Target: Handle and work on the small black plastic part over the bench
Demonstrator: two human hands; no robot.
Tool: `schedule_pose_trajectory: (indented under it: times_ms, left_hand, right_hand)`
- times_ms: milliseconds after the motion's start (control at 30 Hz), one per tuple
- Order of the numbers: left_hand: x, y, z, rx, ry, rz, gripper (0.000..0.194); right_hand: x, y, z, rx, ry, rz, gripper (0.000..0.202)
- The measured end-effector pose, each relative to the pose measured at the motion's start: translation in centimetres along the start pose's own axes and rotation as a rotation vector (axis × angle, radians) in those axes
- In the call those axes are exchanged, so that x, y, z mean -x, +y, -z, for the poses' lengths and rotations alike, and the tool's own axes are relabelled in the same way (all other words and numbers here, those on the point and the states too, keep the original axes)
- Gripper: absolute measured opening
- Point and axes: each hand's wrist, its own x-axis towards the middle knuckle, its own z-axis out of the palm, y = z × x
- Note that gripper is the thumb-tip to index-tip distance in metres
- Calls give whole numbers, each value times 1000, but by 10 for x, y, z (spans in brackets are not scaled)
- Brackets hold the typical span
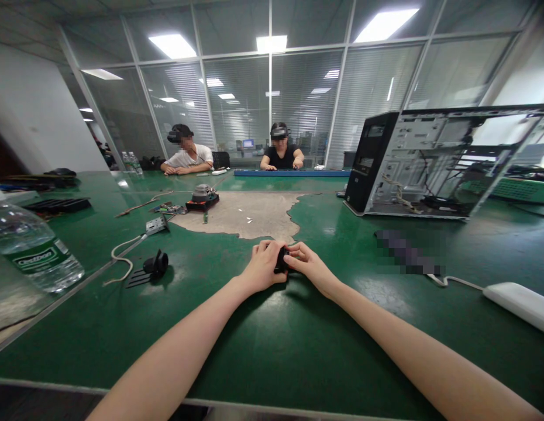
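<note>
Just above the green tabletop, near its middle, my two hands meet around a small black part [281,261]. My left hand [263,266] is wrapped round it from the left, with the fingers curled over. From the right, my right hand [313,266] pinches the same part with thumb and fingertips. Most of the part is hidden by the fingers, so its exact kind cannot be made out. To the left lies a black plastic piece [155,266] with a round end and slots, beside a grey cable [121,257] and a metal bracket [157,224].
An open computer case [377,169] stands at the right. A pixelated dark object [406,251] and a white power strip [520,301] lie in front of it. A water bottle [44,257] is at the left. A cooler-like part [203,197] sits farther back. Two people sit across the table.
</note>
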Motion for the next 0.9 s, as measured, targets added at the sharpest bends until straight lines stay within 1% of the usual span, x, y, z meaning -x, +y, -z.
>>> schedule_pose_trajectory:
  times_ms: [67,267,500,667,900]
  left_hand:
    - [0,0,0,-10,12,-2,59]
    - [1,3,0,-44,48,-13,58]
    - [1,0,0,21,8,-50,59]
    - [0,2,1,21,2,-32,59]
    - [1,0,3,22,6,-45,60]
  right_hand:
    - [-1,4,1,-10,1,1,25]
    - [-5,12,4,43,30,-3,31]
    - [-4,6,6,32,-39,-6,29]
    - [-2,3,5,38,-39,-9,31]
    - [-3,5,5,45,-34,-12,30]
